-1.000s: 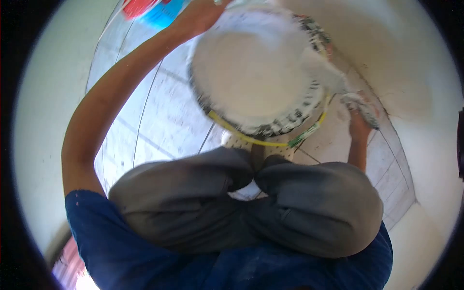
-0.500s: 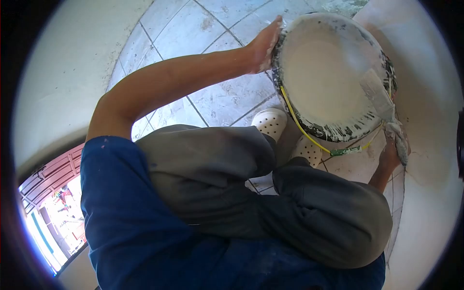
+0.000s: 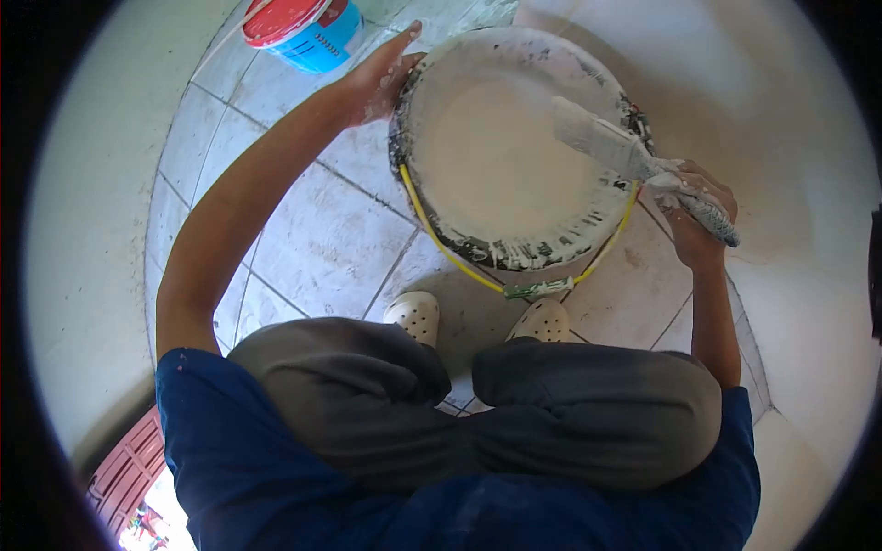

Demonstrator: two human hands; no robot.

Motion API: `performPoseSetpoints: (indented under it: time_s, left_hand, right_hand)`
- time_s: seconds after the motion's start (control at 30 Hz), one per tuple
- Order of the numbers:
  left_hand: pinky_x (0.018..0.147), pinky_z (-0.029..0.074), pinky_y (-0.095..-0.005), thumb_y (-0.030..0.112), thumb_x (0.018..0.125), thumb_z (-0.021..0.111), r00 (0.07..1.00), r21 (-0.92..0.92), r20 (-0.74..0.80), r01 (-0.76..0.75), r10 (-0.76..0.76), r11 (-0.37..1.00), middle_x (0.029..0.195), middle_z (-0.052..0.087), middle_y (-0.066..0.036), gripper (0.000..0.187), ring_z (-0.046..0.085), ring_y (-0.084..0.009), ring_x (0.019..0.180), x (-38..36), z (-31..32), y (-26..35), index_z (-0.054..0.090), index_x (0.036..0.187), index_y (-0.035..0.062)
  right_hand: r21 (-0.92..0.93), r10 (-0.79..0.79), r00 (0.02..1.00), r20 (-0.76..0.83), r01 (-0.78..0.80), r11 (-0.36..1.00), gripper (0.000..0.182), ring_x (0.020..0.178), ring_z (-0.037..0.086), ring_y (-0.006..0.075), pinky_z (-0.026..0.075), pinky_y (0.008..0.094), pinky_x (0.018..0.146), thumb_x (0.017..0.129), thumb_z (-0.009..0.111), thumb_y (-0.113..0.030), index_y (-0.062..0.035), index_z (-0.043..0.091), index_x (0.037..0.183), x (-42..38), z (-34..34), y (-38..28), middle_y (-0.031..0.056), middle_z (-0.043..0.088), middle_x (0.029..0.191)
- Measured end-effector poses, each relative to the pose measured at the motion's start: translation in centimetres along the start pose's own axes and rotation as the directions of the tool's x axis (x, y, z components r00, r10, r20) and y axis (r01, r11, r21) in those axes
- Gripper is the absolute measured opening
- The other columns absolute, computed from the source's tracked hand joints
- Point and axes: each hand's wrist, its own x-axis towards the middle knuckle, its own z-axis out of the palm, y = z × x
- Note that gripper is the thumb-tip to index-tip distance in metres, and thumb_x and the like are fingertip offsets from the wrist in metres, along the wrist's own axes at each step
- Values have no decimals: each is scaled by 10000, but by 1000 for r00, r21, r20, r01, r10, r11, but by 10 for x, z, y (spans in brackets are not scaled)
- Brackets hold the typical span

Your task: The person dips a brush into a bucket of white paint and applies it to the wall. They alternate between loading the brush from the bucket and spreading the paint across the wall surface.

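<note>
A black bucket of off-white liquid stands on the tiles in front of me, its rim streaked with white. Its yellow handle with a green grip hangs down on my side. At the bucket's left edge, my left hand grips the rim, thumb raised; some fingers are hidden by the bucket. My right hand is wrapped around a white-smeared paintbrush, just right of the bucket. The brush's wide flat end lies over the liquid, and I cannot tell whether it touches it.
A blue tub with a red lid stands on the floor beyond my left hand. Pale walls curve up at left and right. My feet in white clogs are close below the bucket. A reddish gate shows at lower left.
The view has swung, so the bucket appears further left and the blue tub has come into sight. My right hand has risen with the paintbrush, whose flat end now points left across the bucket.
</note>
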Motion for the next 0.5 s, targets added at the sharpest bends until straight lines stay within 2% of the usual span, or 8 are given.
performPoseSetpoints:
  time_s: [0.07, 0.17, 0.27, 0.3, 0.4, 0.47, 0.5]
  left_hand:
    - [1025, 264, -368, 687, 795, 353, 998, 43, -35, -54, 55, 998, 1320, 406, -123, 848, 385, -229, 1210, 1, 3, 11, 357, 1308, 12]
    - [1025, 260, -349, 686, 804, 338, 997, 232, 63, -65, 51, 971, 1312, 407, -143, 853, 381, -225, 1213, 13, 6, 23, 364, 1293, -13]
    - [1026, 255, -329, 687, 811, 321, 982, 377, -61, -143, 178, 915, 1297, 420, -148, 861, 386, -223, 1203, 31, 1, 15, 368, 1282, -32]
    - [1019, 258, -320, 684, 816, 313, 968, 388, -153, -125, 198, 913, 1285, 433, -131, 844, 394, -219, 1189, 29, 10, 17, 391, 1270, -23]
    - [1010, 276, -352, 693, 813, 281, 991, 452, -7, -118, 136, 884, 1305, 401, -202, 861, 416, -269, 1170, 52, 1, 30, 372, 1302, -9]
    - [992, 300, -354, 666, 838, 240, 983, 635, -19, -127, 180, 762, 1233, 479, -202, 809, 461, -280, 1127, 47, 21, 43, 466, 1239, 1]
    - [990, 305, -358, 654, 846, 227, 973, 726, -1, -158, 230, 669, 1214, 497, -206, 794, 471, -294, 1121, 45, 27, 42, 494, 1213, 3]
  right_hand:
    - [-43, -49, 997, 56, 51, 998, 172, 777, 615, 227, 481, 316, 733, 651, 652, -1, 14, 638, 822, 11, -7, -7, 135, 636, 859]
    - [-68, -141, 990, 13, 141, 988, 151, 717, 619, 229, 489, 330, 671, 655, 674, -17, 0, 639, 801, 0, -6, -18, 125, 636, 809]
    - [-95, -73, 997, 11, 74, 993, 147, 675, 617, 237, 487, 329, 632, 655, 695, -38, -8, 638, 788, -30, 1, -6, 124, 633, 769]
    - [-87, -61, 998, -11, 60, 994, 153, 685, 622, 245, 494, 324, 631, 640, 699, -33, -16, 637, 780, -36, 1, -5, 122, 634, 774]
    - [-61, -61, 994, -96, 55, 997, 174, 706, 631, 259, 507, 313, 627, 605, 703, -22, -34, 635, 764, -48, 10, -3, 117, 635, 787]
    - [-32, -93, 980, -176, 88, 996, 184, 704, 631, 257, 507, 311, 624, 594, 701, -18, -37, 633, 764, -53, 16, -3, 114, 634, 791]
    - [-58, -111, 988, -109, 105, 993, 202, 712, 634, 251, 509, 310, 634, 590, 689, -1, -35, 635, 781, -62, 18, -3, 113, 636, 806]
